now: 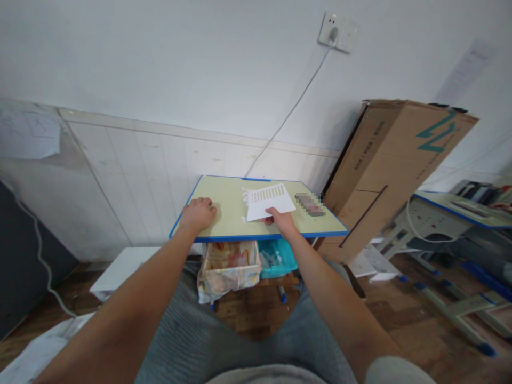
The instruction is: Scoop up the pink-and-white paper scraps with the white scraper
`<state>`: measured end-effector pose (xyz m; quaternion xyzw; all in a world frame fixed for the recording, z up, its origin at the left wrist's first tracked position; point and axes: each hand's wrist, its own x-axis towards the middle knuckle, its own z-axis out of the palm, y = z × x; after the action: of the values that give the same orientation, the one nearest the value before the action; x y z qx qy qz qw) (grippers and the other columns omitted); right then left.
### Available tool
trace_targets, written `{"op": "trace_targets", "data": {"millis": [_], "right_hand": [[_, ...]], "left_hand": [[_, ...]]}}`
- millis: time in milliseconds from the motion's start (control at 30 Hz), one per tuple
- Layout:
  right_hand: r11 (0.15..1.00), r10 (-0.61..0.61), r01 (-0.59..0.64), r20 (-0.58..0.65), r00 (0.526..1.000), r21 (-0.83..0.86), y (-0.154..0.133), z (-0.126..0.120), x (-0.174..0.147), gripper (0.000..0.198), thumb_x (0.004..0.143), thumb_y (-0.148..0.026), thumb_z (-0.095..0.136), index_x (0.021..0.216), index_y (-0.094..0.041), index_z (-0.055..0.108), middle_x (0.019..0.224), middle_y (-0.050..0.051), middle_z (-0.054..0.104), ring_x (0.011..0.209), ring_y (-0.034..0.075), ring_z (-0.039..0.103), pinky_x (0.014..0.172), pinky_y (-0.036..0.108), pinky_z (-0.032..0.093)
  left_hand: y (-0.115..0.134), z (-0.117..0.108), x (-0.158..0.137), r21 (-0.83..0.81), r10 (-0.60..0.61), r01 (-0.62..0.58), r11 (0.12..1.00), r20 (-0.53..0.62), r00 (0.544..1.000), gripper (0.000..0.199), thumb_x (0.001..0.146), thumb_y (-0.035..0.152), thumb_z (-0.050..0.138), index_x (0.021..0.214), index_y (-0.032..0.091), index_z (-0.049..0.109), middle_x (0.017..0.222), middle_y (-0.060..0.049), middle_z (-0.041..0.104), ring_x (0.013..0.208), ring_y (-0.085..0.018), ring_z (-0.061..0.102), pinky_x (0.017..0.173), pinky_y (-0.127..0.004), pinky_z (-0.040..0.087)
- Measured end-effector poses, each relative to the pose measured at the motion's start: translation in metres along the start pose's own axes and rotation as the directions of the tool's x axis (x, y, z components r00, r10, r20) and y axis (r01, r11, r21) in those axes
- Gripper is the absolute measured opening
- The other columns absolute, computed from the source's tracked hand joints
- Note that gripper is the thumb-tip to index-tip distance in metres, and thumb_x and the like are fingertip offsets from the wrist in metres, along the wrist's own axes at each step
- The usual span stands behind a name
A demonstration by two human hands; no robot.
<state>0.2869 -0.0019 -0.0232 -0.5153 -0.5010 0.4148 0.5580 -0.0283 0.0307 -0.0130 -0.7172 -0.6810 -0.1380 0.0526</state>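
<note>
My right hand (281, 220) pinches the near edge of a white card (272, 205), thumb on top and fingers underneath. The card is tilted over the desk (228, 226); a row of narrow yellowish bars or slots and small red print run along its far part. White paper scraps (245, 197) show at the card's left edge, partly covered by it. My left hand (199, 213) rests on the left part of the desktop, fingers loosely bent, holding nothing. To the right of the card lies a flat, pixelated object (311, 204) whose kind I cannot make out.
Below the desktop sit a cloth-lined basket (230, 269) and a turquoise bin (286, 261) with pale bits inside. A tall cardboard box (384, 170) leans at the right. A cable (294, 109) runs from the wall socket (338, 33) down behind the desk.
</note>
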Motion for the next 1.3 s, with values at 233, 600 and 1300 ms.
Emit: {"op": "trace_targets", "data": {"millis": [233, 600, 1300], "right_hand": [[1.0, -0.001, 0.002, 0.056, 0.998, -0.02, 0.002, 0.002, -0.001, 0.022, 0.1, -0.022, 0.092, 0.086, -0.025, 0.075, 0.071, 0.004, 0.087, 0.057, 0.021, 0.077, 0.062, 0.029, 0.067], [0.995, 0.05, -0.042, 0.084, 0.995, -0.085, 0.003, -0.014, 0.007, 0.027, 0.107, -0.01, 0.084, 0.084, -0.022, 0.077, 0.062, 0.0, 0.079, 0.053, 0.02, 0.071, 0.059, 0.028, 0.062], [0.99, 0.139, -0.139, -0.18, 0.974, 0.009, 0.028, -0.043, 0.018, 0.034, 0.123, -0.042, 0.092, 0.147, -0.019, 0.083, 0.138, 0.01, 0.087, 0.107, 0.026, 0.087, 0.09, 0.042, 0.078]], "left_hand": [[0.002, -0.002, -0.002, -0.019, -0.005, 0.005, 1.0, 0.006, 1.0, 0.057, 0.119, 0.038, 0.048, 0.154, 0.013, 0.086, 0.167, -0.027, 0.081, 0.159, -0.043, 0.075, 0.129, -0.054, 0.062], [0.001, -0.002, -0.003, -0.032, -0.008, 0.008, 0.999, -0.003, 1.0, 0.056, 0.119, 0.038, 0.051, 0.155, 0.014, 0.087, 0.171, -0.026, 0.08, 0.159, -0.043, 0.074, 0.132, -0.057, 0.061], [0.004, -0.005, -0.004, -0.004, -0.017, 0.017, 1.0, 0.002, 1.0, 0.054, 0.121, 0.035, 0.051, 0.157, 0.013, 0.085, 0.17, -0.025, 0.081, 0.161, -0.04, 0.075, 0.133, -0.052, 0.061]]}}
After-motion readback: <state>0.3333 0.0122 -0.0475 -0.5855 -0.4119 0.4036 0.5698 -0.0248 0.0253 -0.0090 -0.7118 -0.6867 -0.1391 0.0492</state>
